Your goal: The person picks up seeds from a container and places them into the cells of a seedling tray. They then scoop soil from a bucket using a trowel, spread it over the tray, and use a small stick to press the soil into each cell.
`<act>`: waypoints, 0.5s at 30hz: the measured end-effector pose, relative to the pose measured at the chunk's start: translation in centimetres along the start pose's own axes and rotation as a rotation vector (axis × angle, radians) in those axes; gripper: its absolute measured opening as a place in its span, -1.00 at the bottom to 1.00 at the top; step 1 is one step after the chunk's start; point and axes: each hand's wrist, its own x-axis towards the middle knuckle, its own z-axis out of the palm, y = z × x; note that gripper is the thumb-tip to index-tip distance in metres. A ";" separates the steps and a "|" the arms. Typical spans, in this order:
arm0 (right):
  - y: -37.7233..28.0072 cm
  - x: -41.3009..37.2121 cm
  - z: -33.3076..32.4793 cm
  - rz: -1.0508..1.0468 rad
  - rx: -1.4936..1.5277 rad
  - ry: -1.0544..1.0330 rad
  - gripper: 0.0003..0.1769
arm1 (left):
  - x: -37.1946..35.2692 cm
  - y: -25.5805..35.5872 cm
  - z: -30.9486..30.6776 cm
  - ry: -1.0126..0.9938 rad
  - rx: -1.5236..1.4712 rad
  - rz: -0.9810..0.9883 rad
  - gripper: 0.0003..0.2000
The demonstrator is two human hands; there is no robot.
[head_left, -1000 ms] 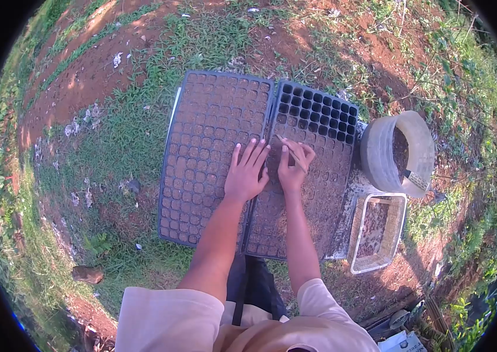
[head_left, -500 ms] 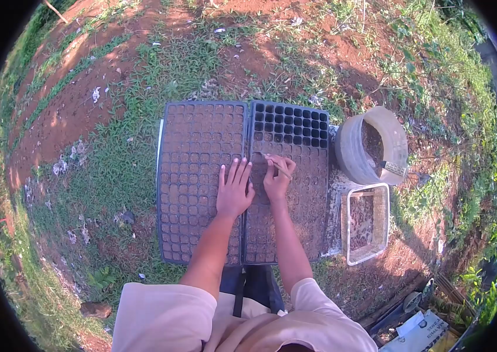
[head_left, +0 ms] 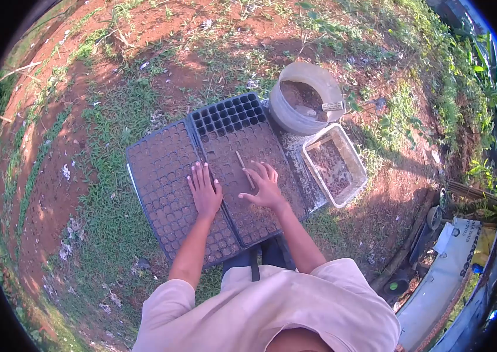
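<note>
Two black cell trays lie side by side. The left tray [head_left: 163, 188] has soil in its cells; the right tray [head_left: 260, 141] is soil-filled except for several empty cells at its far end. My left hand [head_left: 205, 190] rests flat with spread fingers on the left tray, near the seam. Over the right tray, my right hand [head_left: 265, 186] is open, thumb and fingers apart, with nothing held. A thin brown stick [head_left: 245, 169] lies on the soil of the right tray, just beyond and beside the right fingertips.
Right of the trays stands a round translucent tub [head_left: 286, 111] with soil inside and a labelled piece at its rim. Nearer is a rectangular pale container [head_left: 361, 174] holding small dark reddish bits. Grass and red earth surround them; printed sacks [head_left: 436, 293] lie at lower right.
The view has turned, so trays and containers appear rotated and shifted left. My right hand has let go of the stick and opened. My left hand stays flat on the left tray.
</note>
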 end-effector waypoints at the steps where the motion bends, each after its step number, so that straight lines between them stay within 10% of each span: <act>1: 0.0 -0.8 -0.6 0.008 0.025 0.014 -0.22 | -0.2 0.0 -0.1 0.022 -0.024 0.012 -0.37; 15: 10.2 -11.3 -7.7 0.416 -0.085 0.598 -0.64 | -2.9 12.2 -0.6 -0.048 -0.343 0.260 -0.45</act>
